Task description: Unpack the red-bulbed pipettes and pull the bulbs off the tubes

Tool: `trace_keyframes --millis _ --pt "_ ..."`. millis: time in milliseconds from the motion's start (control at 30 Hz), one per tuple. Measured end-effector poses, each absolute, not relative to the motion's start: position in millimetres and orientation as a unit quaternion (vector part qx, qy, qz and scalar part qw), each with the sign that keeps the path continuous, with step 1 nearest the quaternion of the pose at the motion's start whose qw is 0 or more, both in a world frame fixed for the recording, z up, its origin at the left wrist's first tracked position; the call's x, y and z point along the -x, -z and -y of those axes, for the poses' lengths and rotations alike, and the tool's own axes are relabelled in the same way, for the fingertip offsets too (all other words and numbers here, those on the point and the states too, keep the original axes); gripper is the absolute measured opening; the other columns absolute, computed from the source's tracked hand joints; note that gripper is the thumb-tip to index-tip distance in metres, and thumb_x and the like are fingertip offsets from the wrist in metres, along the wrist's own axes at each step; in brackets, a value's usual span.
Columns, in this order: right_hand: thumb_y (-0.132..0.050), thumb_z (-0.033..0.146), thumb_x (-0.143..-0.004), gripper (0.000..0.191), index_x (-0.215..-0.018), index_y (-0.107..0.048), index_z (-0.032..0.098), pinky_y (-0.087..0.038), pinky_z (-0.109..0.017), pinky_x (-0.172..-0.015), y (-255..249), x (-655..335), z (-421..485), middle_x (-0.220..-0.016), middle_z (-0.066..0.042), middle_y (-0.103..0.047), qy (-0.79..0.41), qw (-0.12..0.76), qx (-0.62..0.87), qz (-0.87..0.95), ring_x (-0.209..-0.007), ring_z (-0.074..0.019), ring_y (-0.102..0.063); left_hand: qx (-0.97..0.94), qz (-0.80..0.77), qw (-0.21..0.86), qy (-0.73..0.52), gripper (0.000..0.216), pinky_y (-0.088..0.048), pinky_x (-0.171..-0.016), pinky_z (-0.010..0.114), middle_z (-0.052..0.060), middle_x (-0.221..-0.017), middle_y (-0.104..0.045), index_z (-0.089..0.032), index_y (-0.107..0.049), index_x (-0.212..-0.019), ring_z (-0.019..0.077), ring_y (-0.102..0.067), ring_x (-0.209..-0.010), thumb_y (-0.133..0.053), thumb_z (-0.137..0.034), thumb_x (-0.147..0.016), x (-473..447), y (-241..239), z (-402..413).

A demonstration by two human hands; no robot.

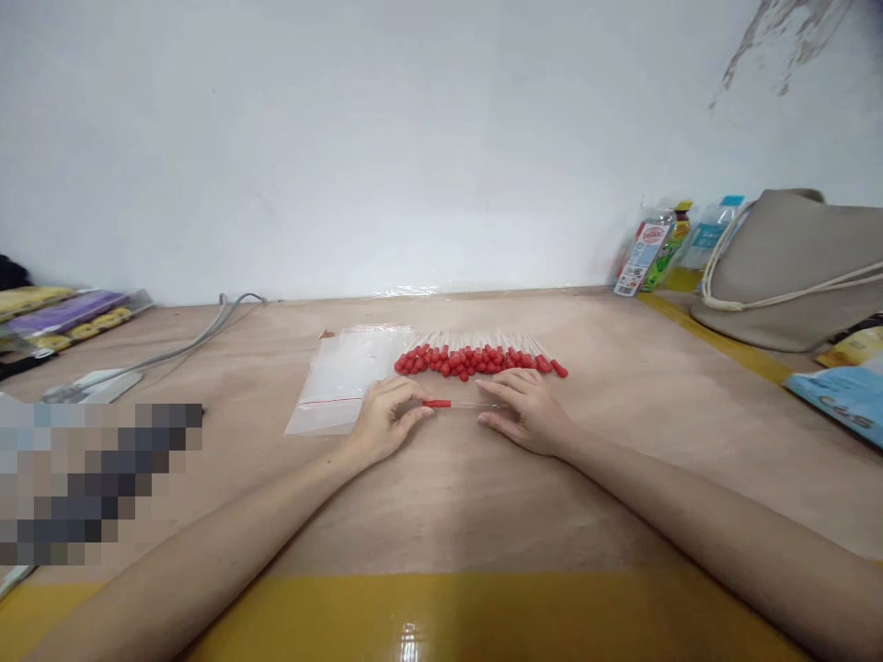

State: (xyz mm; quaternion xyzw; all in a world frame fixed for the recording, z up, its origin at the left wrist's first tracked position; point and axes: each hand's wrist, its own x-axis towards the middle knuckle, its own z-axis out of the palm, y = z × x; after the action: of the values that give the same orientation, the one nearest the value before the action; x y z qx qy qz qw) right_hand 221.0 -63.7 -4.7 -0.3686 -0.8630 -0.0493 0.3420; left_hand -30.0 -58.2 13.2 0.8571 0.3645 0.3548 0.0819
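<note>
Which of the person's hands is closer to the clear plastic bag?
Left. The left hand sits at the right edge of the bag, pinching the red cap of a dropper; the right hand lies farther right, at its other end.

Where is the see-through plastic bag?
The plastic bag lies flat on the table, left of centre in the head view, beside the row of red-tipped tubes and just beyond the left hand, which pinches a single tube.
</note>
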Motion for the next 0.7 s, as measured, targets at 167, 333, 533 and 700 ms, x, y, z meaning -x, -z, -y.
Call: trace_keyframes --millis 167,333,533,700 --pt "-0.045 0.037 -0.087 0.028 -0.097 -0.062 0.017 -0.035 -0.031 -0.074 6.7 -203.0 58.8 -0.082 -0.006 -0.064 0.025 0.331 0.346 0.878 -0.078 -0.0156 -0.053 -0.869 -0.346 0.067 -0.347 0.012 -0.04 -0.08 0.034 0.002 -0.088 -0.063 -0.021 -0.06 -0.089 0.0166 -0.056 -0.085 -0.054 -0.028 -0.083 23.6 -12.0 54.2" --pt "-0.044 0.031 -0.088 0.024 -0.092 -0.064 0.018 -0.033 -0.029 -0.07 6.2 -194.7 58.8 -0.073 -0.004 -0.061 0.027 0.309 0.359 0.88 -0.07 -0.0137 -0.053 -0.891 -0.327 0.017 -0.316 0.019 -0.039 -0.083 0.035 0.005 -0.095 -0.06 -0.019 -0.058 -0.098 0.018 -0.052 -0.09 -0.051 -0.029 -0.084 15.8 -12.2 57.9" --pt "-0.043 0.029 -0.088 0.024 -0.093 -0.064 0.019 -0.032 -0.029 -0.07 7.8 -194.9 59.0 -0.072 -0.003 -0.059 0.019 0.31 0.345 0.886 -0.069 -0.0133 -0.05 -0.908 -0.299 -0.019 -0.292 0.022 -0.039 -0.082 0.033 0.004 -0.096 -0.061 -0.02 -0.06 -0.099 0.0172 -0.05 -0.089 -0.05 -0.033 -0.085 8.4 -7.9 55.8" --pt "-0.04 0.029 -0.089 0.026 -0.091 -0.064 0.019 -0.032 -0.029 -0.071 6.6 -193.2 59.8 -0.068 -0.002 -0.057 0.016 0.309 0.316 0.897 -0.067 -0.0127 -0.048 -0.909 -0.304 -0.036 -0.284 0.02 -0.037 -0.079 0.032 0.002 -0.091 -0.062 -0.02 -0.062 -0.091 0.0165 -0.049 -0.086 -0.048 -0.033 -0.086 8.2 -4.7 52.9"
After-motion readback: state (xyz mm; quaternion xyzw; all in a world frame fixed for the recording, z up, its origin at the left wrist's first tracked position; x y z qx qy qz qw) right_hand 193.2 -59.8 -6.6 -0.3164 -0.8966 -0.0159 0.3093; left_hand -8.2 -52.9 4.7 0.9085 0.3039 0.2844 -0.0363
